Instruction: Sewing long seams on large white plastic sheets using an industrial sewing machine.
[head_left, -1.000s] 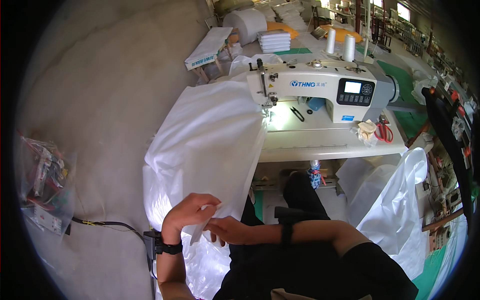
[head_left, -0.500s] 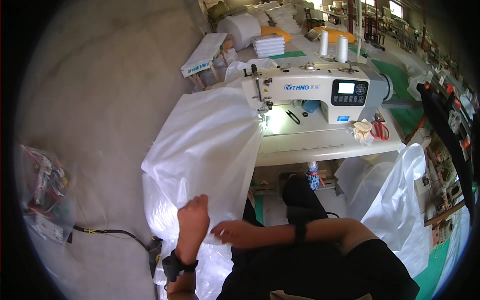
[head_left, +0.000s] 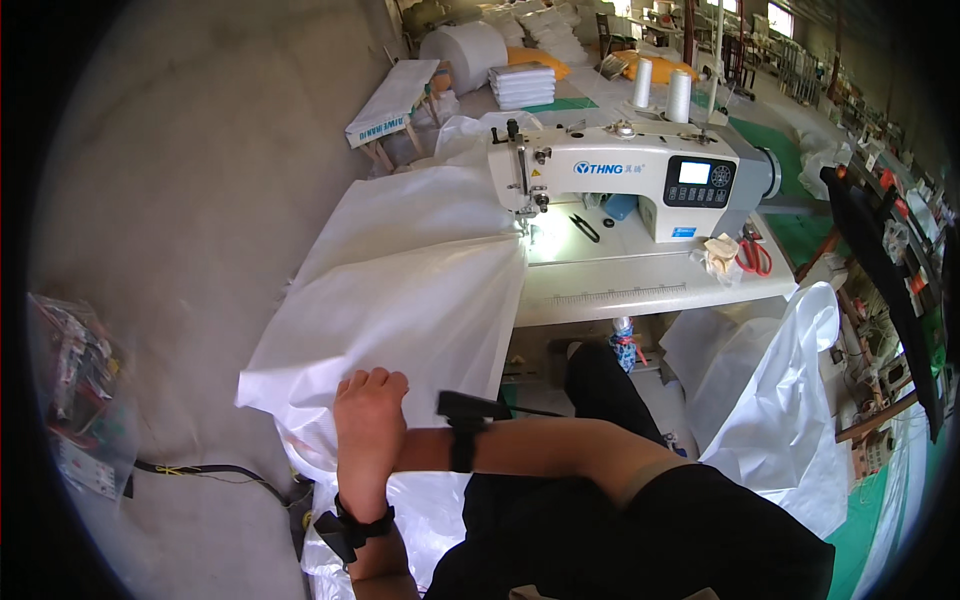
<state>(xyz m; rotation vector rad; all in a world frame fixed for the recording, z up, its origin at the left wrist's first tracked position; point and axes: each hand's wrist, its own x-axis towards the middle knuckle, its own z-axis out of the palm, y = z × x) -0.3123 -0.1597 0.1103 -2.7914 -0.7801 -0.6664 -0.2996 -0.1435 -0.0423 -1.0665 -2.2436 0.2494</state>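
A large white sheet, perhaps woven plastic [head_left: 400, 310], runs from under the needle of the white sewing machine [head_left: 640, 150] down toward my lap. My left hand [head_left: 368, 420] is closed on the sheet at its near part, knuckles up, fingers curled. Crossing from the right, my right hand [head_left: 418, 450] passes behind the left wrist. Its fingers are hidden there, so what it holds does not show. The machine's lamp lights the needle area, where the sheet's right edge lies.
Black thread snips [head_left: 585, 228] and red-handled scissors [head_left: 755, 257] lie on the machine table [head_left: 640, 290]. More white sheeting [head_left: 780, 400] hangs at the right. White thread cones [head_left: 678, 97] stand behind the machine. A black cable [head_left: 215, 465] crosses the floor at left.
My right hand has moved left, behind my left wrist. The sheet's left corner has shifted left and nearer, and a long fold now crosses it. The left hand has moved slightly left and up.
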